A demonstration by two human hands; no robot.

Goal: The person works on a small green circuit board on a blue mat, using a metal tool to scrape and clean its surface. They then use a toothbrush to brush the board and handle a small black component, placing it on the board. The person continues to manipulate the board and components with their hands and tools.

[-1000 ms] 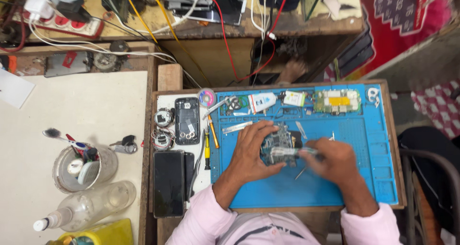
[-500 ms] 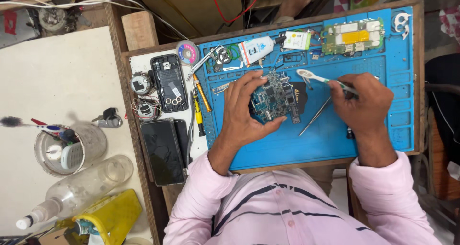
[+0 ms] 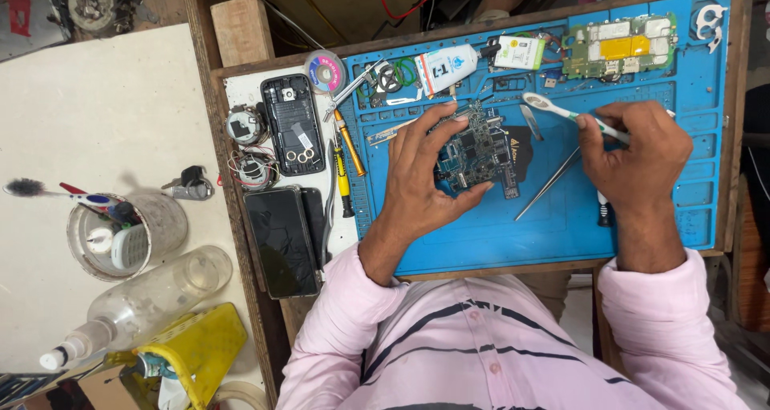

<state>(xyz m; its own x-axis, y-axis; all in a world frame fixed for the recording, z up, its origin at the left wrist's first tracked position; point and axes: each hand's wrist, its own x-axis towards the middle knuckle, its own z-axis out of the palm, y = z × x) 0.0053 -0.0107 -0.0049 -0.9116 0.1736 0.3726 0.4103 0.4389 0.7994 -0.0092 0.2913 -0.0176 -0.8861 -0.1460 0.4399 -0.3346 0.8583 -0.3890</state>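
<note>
- The left hand (image 3: pixel 423 169) is half curled, fingers and thumb pinching the edges of a dark circuit board (image 3: pixel 475 149) and holding it on the blue mat (image 3: pixel 481 233), near the mat's middle.
- The right hand (image 3: pixel 638 157) is closed around the handle of a white toothbrush (image 3: pixel 553 107); the brush head points left, just above and to the right of the board, not touching it.
- One pair of metal tweezers (image 3: pixel 549 184) lies slanted on the mat between the two hands.
- A second, green circuit board (image 3: pixel 619 47) with a yellow patch sits at the mat's far right corner.
- One white tube (image 3: pixel 446 63) lies at the far edge.
- Left of the mat on the worktop: one opened phone shell (image 3: pixel 293 124), one dark phone (image 3: pixel 281 240), two screwdrivers (image 3: pixel 343 165).
- One clear plastic bottle (image 3: pixel 152 296) lies on the white surface to the left.
</note>
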